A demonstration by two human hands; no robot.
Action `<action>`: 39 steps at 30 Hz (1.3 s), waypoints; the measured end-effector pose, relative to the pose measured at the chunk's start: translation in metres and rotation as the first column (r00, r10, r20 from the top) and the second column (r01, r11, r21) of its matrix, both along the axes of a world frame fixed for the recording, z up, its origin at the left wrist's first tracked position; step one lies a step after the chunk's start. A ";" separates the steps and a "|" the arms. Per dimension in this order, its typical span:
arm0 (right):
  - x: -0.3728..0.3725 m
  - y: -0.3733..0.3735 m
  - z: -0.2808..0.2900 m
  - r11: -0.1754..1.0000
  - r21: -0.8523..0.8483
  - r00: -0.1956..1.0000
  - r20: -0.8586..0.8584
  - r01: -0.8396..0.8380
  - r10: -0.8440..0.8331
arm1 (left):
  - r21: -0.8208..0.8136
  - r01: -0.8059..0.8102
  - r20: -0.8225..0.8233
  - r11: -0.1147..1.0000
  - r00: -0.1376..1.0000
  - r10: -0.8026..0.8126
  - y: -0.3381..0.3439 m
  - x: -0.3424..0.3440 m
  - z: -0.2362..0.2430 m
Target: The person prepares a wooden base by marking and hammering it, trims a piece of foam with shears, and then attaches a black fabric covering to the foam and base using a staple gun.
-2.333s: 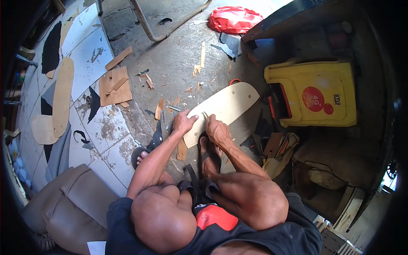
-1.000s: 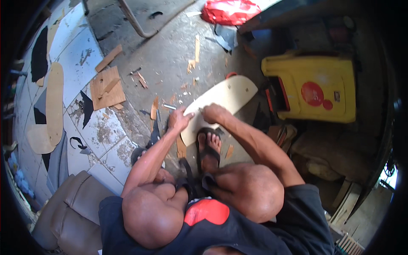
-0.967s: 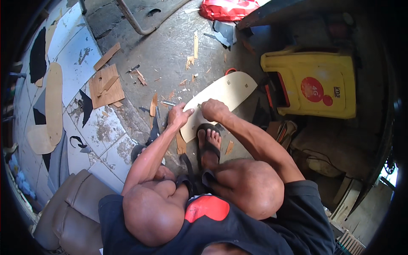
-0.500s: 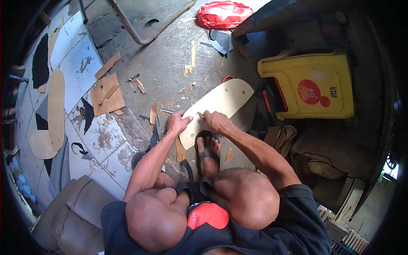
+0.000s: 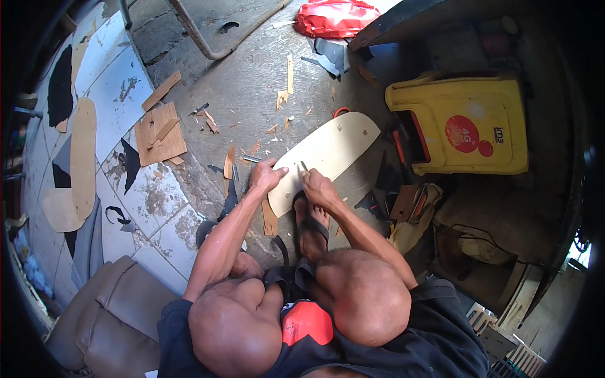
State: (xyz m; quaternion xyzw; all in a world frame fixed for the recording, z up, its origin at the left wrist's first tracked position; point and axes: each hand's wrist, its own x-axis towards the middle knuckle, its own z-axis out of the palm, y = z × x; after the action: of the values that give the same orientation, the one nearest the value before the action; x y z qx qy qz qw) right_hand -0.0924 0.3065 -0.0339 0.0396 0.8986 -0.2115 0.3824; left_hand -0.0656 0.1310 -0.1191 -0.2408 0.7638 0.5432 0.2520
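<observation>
A long pale board (image 5: 340,143) with rounded ends and several small marks or holes lies slantwise before my feet. My left hand (image 5: 268,176) is closed on its near-left edge, thumb on the top face and fingers out of sight beneath. Over the board's near half, my right hand (image 5: 319,190) is closed round a slim pointed metal tool (image 5: 304,166). The fist covers most of this tool, so its exact kind does not show. Its tip is beside a small dark hole in the board; whether it touches the surface I cannot tell.
Wood chips and a square wood offcut (image 5: 159,133) lie to the left. Beyond it are pale shaped pieces (image 5: 83,157) on white tiles. A yellow plastic container (image 5: 485,120) lies at right. A metal tube frame (image 5: 217,53) and red plastic bag (image 5: 334,19) are at the far side.
My right hand has turned and drawn back slightly toward me, and the tool now points more away from me. My left hand keeps its grip on the board.
</observation>
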 end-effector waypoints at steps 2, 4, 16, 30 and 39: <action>0.005 -0.002 -0.005 1.000 0.017 0.999 0.051 -0.001 0.000 | 0.026 0.032 0.021 0.999 0.999 -0.033 0.000 -0.003 0.006; 0.007 -0.006 -0.006 0.998 0.009 0.995 0.081 0.058 -0.059 | 0.029 0.038 0.021 0.999 0.999 -0.038 -0.001 -0.002 0.004; 0.010 -0.010 -0.005 0.991 -0.004 0.991 -0.016 -0.133 0.133 | -0.021 0.030 -0.024 0.999 0.999 -0.030 -0.001 0.002 0.010; -0.027 -0.017 -0.018 0.958 0.078 0.938 0.241 -0.275 0.250 | 0.058 0.070 -0.014 0.996 0.997 -0.069 -0.006 0.001 -0.002; -0.057 -0.018 -0.027 0.175 -0.074 0.152 0.244 -0.982 0.958 | 0.126 0.002 0.018 0.992 1.000 -0.005 -0.008 0.007 -0.012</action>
State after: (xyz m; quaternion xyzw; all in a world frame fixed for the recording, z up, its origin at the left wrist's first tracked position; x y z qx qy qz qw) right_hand -0.1496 0.2887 -0.0608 -0.5009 0.6714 0.1351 0.5292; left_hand -0.0581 0.1233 -0.1315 -0.2278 0.7262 0.5877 0.2745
